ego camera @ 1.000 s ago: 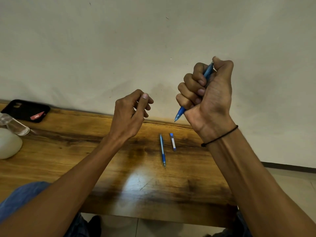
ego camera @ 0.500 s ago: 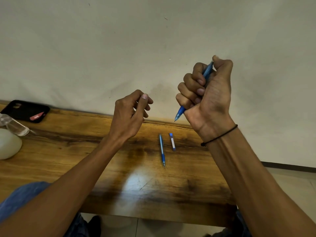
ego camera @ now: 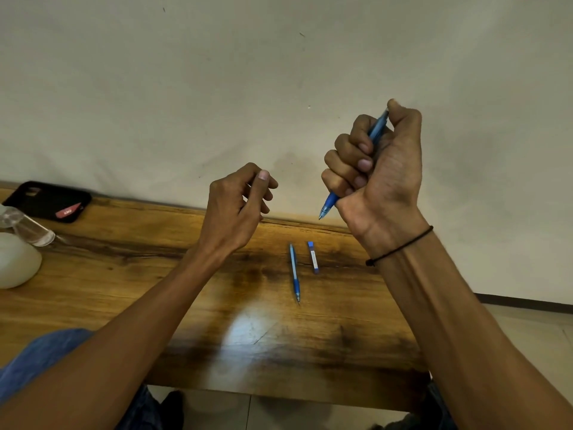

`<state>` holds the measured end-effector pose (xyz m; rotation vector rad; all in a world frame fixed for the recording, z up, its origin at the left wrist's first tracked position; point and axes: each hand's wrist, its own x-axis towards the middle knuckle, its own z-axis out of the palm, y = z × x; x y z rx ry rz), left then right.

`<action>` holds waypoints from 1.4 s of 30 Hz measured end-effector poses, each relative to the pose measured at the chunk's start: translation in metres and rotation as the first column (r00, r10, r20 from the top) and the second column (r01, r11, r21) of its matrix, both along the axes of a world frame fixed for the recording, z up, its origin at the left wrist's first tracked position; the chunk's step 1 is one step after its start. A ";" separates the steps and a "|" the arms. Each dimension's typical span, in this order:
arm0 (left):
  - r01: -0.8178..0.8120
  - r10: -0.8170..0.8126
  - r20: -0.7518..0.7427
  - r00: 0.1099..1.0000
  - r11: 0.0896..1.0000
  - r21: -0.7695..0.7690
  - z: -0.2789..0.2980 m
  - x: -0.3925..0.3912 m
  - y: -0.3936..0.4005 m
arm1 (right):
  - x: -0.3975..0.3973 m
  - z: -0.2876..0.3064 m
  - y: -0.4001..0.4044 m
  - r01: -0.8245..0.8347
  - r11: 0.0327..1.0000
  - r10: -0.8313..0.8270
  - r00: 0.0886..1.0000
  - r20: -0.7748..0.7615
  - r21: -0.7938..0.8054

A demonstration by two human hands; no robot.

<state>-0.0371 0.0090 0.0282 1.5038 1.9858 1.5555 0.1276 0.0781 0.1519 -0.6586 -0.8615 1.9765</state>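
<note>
Blue mechanical pencil (ego camera: 329,202): right of centre, fisted in the right hand (ego camera: 383,178), thumb on its top end, tip down.
Left hand (ego camera: 235,206): centre, raised, thumb to forefinger; whether it pinches anything, cannot tell.
Second pencil (ego camera: 294,273), lead case (ego camera: 313,257): lower centre on the table (ego camera: 155,274), untouched.
Progress: apparently mid-refill.

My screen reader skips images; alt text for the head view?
A person's right hand grips a blue pen in a raised fist, tip down; the left hand hovers beside it, thumb against forefinger. Below, a second blue pen and a blue-capped tube lie on a wooden table.
</note>
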 end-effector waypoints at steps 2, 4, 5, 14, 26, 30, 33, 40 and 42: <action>0.002 -0.002 0.003 1.000 1.000 0.000 0.000 0.000 0.000 | 0.000 0.002 0.000 0.002 1.000 -0.002 1.000 0.013 0.008; 0.003 -0.003 0.002 1.000 1.000 -0.002 0.000 0.001 0.000 | 0.000 0.003 -0.001 -0.002 1.000 0.001 0.999 0.035 0.021; 0.003 -0.003 0.001 1.000 1.000 -0.003 0.000 0.001 0.000 | 0.000 0.003 -0.002 -0.007 1.000 0.006 0.999 0.046 0.028; 0.001 -0.001 -0.024 1.000 1.000 -0.007 0.001 0.001 0.000 | -0.003 0.000 -0.002 -0.058 0.996 0.046 0.982 0.181 0.062; 0.010 -0.010 -0.025 1.000 1.000 -0.010 0.004 0.003 0.001 | -0.004 -0.004 0.004 -0.054 0.997 0.040 0.974 0.222 0.060; 0.017 -0.017 -0.022 1.000 1.000 -0.008 0.004 0.004 0.001 | -0.003 -0.005 0.007 -0.050 0.998 0.039 0.974 0.221 0.044; 0.020 -0.020 -0.023 1.000 1.000 -0.014 0.003 0.005 0.001 | -0.002 -0.007 0.010 -0.046 0.998 0.037 0.976 0.215 0.037; 0.014 -0.015 -0.024 1.000 1.000 -0.022 0.003 0.004 0.001 | -0.002 -0.012 0.013 -0.119 0.993 0.119 0.989 0.084 -0.009; 0.013 -0.014 -0.022 1.000 1.000 -0.018 0.003 0.003 0.001 | -0.001 -0.013 0.014 -0.136 0.991 0.136 0.987 0.081 -0.007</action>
